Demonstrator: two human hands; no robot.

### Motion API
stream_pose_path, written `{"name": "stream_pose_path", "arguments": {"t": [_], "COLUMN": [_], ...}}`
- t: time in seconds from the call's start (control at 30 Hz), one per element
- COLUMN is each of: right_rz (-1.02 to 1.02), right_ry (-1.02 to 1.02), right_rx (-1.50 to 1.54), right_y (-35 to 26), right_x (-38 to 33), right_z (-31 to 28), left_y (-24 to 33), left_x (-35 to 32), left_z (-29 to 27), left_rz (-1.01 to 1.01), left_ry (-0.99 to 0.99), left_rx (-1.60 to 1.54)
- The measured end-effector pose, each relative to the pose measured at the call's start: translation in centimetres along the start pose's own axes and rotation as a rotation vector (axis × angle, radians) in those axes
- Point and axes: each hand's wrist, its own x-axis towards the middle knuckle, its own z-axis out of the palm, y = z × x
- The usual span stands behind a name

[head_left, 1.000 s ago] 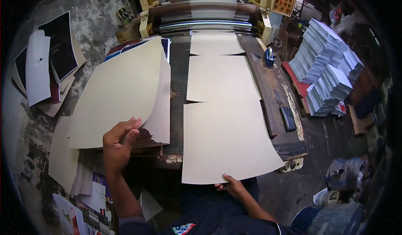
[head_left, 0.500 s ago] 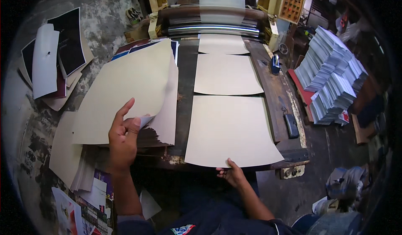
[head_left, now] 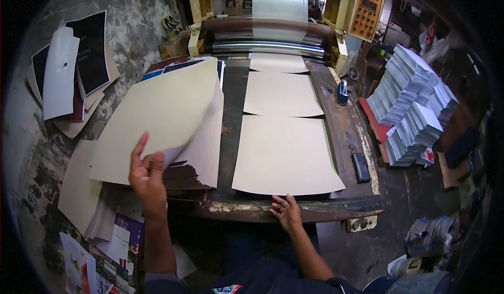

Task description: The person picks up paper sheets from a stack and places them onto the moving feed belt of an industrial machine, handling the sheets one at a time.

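**Sheets lined up at the machine's feed**

Left hand (head_left: 147, 176) pinches the near corner of the top cream sheet (head_left: 157, 121), peeling it up off the stack (head_left: 205, 147) at the left. Right hand (head_left: 286, 212) rests open, fingers spread, on the tabletop (head_left: 294, 207) edge, just touching the nearest flat sheet (head_left: 286, 155). Two more sheets (head_left: 281, 92) lie beyond, towards the far roller (head_left: 268, 45).

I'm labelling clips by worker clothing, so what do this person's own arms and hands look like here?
Both the left hand and the right hand are bare: no gloves, and no rings, watch or bands that I can make out. The forearms are uncovered too, with no sleeve down to the lower edge of the picture. Dark blue clothing with a small red, white and green patch shows there.
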Motion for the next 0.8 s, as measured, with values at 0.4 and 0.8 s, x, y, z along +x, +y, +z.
{"name": "stream_pose_path", "arguments": {"t": [0.4,0.8], "right_rz": [-0.111,0.076], "right_ry": [-0.521,-0.143], "right_rx": [0.076,0.048], "right_y": [-11.7,-6.8], "right_x": [-6.0,-9.3], "right_z": [8.0,-0.5], "left_y": [3.1,-5.4], "left_x": [-4.7,-8.5], "left_z": [1.4,4.5], "left_rz": [0.537,-0.538], "left_ry": [-0.463,-0.840], "left_rx": [-0.099,-0.624]}}
